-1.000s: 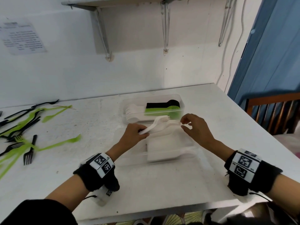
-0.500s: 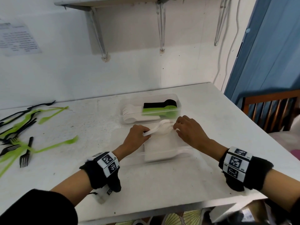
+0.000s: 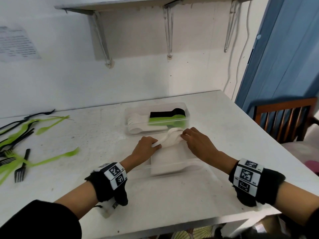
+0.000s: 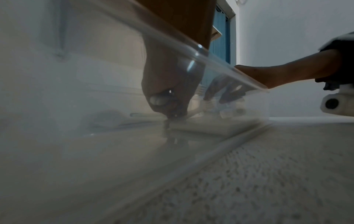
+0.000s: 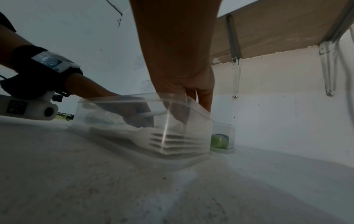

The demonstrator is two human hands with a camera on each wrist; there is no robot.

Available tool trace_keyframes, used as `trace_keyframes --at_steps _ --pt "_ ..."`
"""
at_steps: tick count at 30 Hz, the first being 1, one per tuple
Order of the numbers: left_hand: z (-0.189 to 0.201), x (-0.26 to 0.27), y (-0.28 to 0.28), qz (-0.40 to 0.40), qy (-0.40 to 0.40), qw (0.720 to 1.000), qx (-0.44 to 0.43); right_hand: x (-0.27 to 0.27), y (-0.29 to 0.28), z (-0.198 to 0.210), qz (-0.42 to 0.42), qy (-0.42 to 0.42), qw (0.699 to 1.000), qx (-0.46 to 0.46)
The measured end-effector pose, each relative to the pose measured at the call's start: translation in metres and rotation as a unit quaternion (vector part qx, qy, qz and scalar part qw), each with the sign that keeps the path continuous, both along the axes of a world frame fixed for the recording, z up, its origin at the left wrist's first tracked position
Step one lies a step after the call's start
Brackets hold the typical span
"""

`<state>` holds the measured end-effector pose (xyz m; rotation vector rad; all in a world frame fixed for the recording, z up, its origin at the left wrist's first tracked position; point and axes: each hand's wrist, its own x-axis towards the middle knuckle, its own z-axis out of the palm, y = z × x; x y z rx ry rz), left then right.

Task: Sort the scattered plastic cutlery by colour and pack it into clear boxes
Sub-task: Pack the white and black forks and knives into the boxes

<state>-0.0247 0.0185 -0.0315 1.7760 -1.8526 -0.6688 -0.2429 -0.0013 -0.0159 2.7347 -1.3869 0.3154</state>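
- One bundle of white cutlery [image 3: 170,138] is between your hands, low inside the near clear box [image 3: 203,167], above the stack of white forks [image 5: 172,141] lying on its floor; blur hides whether the bundle touches the stack.
- Your left hand [image 3: 145,146] has its fingers curled round the handle end of the bundle.
- Your right hand [image 3: 198,144] pinches the other end with bent fingertips.
- Just beyond, nearly touching the near box, the far clear box [image 3: 158,105] holds white spoons [image 3: 138,121] at its left, with black spoons [image 3: 170,113] and green spoons [image 3: 168,120] at its right.
- Well off to your left, loose green cutlery [image 3: 57,156] and black forks [image 3: 21,169] lie scattered on the white table [image 3: 172,200].
- Beyond the table's right edge stands a wooden chair [image 3: 283,116] by a blue door [image 3: 290,49].
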Motion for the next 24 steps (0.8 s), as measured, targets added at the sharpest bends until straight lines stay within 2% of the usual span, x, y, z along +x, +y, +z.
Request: trace_keyframes --at_steps 7,11,19,24 --pt "0.001 -0.002 0.003 -0.005 -0.046 0.999 -0.029 0.0 -0.001 0.005 0.015 0.016 1.0 0.003" --pt "0.003 0.0 0.003 -0.008 -0.022 1.0 -0.02 0.0 -0.011 0.012 0.017 -0.004 1.0 0.014" --pt "0.0 0.002 0.003 0.013 -0.069 0.997 -0.03 0.0 -0.018 0.017 0.045 -0.033 0.998 0.023" --pt "-0.001 0.002 0.0 0.02 -0.056 0.998 -0.028 0.007 -0.02 0.013 0.036 -0.058 0.997 0.02"
